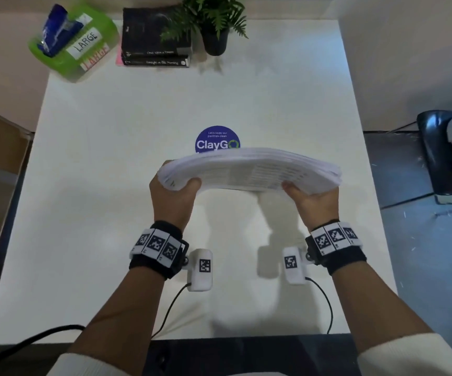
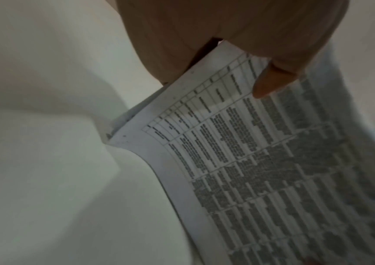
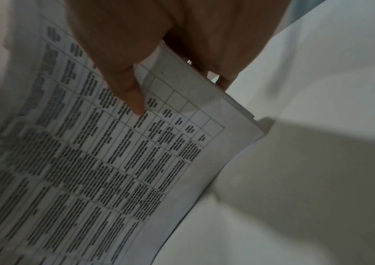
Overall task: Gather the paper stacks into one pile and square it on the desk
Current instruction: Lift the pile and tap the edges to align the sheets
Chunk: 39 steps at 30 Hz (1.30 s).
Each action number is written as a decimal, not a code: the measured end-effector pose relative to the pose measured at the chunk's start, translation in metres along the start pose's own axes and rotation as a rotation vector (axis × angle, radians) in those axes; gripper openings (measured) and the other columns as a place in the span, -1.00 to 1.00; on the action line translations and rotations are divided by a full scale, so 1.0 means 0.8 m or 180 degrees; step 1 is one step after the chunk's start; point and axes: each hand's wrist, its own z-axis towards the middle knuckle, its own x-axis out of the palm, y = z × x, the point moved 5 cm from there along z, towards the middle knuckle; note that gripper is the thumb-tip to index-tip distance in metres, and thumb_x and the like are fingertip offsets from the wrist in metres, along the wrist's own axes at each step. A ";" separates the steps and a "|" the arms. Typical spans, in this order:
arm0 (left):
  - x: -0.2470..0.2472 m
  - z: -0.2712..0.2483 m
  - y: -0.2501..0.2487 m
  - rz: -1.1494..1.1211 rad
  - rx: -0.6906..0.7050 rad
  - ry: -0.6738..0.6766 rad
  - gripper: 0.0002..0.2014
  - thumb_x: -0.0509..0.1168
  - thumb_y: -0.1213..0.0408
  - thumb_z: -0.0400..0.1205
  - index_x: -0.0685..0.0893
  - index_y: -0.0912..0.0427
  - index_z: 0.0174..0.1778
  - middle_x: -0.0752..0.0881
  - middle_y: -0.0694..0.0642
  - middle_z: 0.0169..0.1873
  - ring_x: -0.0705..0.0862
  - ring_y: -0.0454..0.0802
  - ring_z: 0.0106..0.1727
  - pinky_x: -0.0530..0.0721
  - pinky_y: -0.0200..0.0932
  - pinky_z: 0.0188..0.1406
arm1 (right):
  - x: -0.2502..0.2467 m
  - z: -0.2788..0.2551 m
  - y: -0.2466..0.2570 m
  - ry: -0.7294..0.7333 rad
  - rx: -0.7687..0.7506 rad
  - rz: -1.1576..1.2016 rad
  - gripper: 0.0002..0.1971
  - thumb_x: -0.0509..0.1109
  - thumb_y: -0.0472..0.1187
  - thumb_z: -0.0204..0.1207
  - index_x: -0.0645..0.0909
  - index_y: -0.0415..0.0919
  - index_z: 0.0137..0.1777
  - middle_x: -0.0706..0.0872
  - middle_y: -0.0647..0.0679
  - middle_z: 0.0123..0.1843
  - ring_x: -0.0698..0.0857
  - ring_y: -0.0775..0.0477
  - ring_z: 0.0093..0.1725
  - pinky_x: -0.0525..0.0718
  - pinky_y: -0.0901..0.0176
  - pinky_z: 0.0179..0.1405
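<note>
One thick paper pile (image 1: 249, 169) of printed sheets is held in the air above the middle of the white desk (image 1: 111, 147), bowed upward between both hands. My left hand (image 1: 174, 192) grips its left end, thumb on the near face. My right hand (image 1: 311, 196) grips its right end the same way. In the left wrist view the thumb (image 2: 270, 80) presses on the printed table of the paper pile (image 2: 261, 170). The right wrist view shows the thumb (image 3: 132, 93) pressing on the paper pile (image 3: 105, 161). The far fingers are hidden behind the paper.
A round blue ClayGo sticker (image 1: 216, 139) lies on the desk just beyond the pile. At the back stand a green box (image 1: 75, 42), a stack of dark books (image 1: 154, 42) and a potted plant (image 1: 214, 25). A dark chair (image 1: 442, 153) is to the right.
</note>
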 end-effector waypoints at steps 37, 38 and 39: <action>-0.025 0.035 -0.016 0.0402 -0.0369 0.1532 -0.54 0.51 0.28 0.57 0.59 0.18 0.37 0.83 0.09 0.11 0.83 0.01 0.08 0.81 -0.08 -0.01 | -0.011 -0.018 -0.009 0.0694 0.0524 0.0500 -0.78 0.57 -0.41 0.43 0.81 -0.08 -0.01 0.86 -0.14 0.06 0.83 -0.20 0.10 0.71 -0.37 0.19; -0.030 0.037 -0.013 0.0392 -0.0520 0.1589 -0.47 0.55 0.16 0.51 0.59 0.14 0.39 0.84 0.07 0.10 0.84 0.01 0.07 0.80 -0.08 -0.01 | -0.013 -0.021 -0.007 0.0720 0.0562 0.0580 -0.76 0.56 -0.40 0.45 0.80 -0.09 0.04 0.86 -0.15 0.08 0.82 -0.19 0.13 0.72 -0.25 0.21; -0.035 0.038 -0.007 0.0335 -0.0695 0.1584 -0.37 0.60 0.02 0.41 0.61 0.10 0.38 0.85 0.05 0.08 0.84 0.00 0.06 0.79 -0.07 0.02 | -0.014 -0.024 -0.004 0.0727 0.0603 0.0672 -0.75 0.53 -0.41 0.48 0.77 -0.13 0.10 0.86 -0.13 0.08 0.83 -0.12 0.13 0.74 -0.07 0.17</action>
